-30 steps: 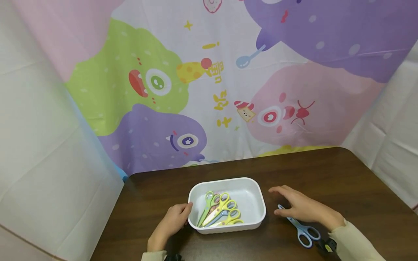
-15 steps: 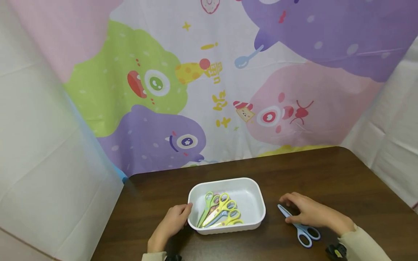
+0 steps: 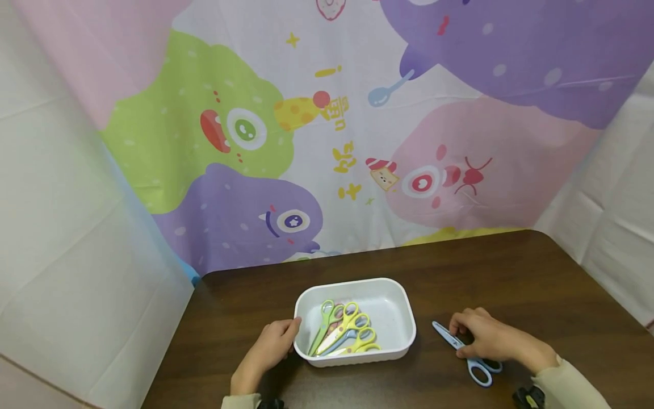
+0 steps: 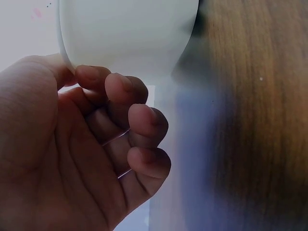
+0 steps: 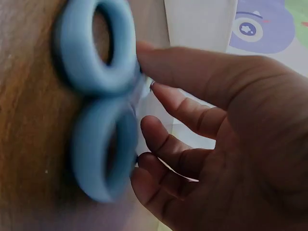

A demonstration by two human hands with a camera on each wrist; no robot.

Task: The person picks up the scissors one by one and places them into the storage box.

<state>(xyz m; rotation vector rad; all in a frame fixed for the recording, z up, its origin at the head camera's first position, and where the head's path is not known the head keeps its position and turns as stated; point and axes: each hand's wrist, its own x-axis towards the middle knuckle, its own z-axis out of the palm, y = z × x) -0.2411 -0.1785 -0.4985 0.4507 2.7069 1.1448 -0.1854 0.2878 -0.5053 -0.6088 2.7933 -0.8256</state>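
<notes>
At the left end of the white tray [image 3: 394, 324], my left hand [image 3: 273, 343] pinches the rim between thumb and curled fingers. The left wrist view shows the tray's outer wall [image 4: 125, 38] against those fingertips. Several scissors lie inside, among them a green pair [image 3: 321, 331] and a yellow pair [image 3: 343, 326]. To the tray's right, my right hand [image 3: 498, 338] pinches light blue scissors [image 3: 445, 334] near the pivot, thumb on one side and fingers on the other. Their blades point away to the left; the handle loops [image 5: 79, 53] fill the left of the right wrist view.
The dark brown wooden table [image 3: 245, 301] carries the tray and scissors. Behind it hangs a cloth [image 3: 352, 221] printed with cartoon monsters. White fabric [image 3: 92, 244] borders the left side, and more white fabric [image 3: 613, 216] the right.
My right hand has drawn back to the right from above the blades and closed on the blue scissors, which have shifted slightly. The left hand and the tray have stayed put.
</notes>
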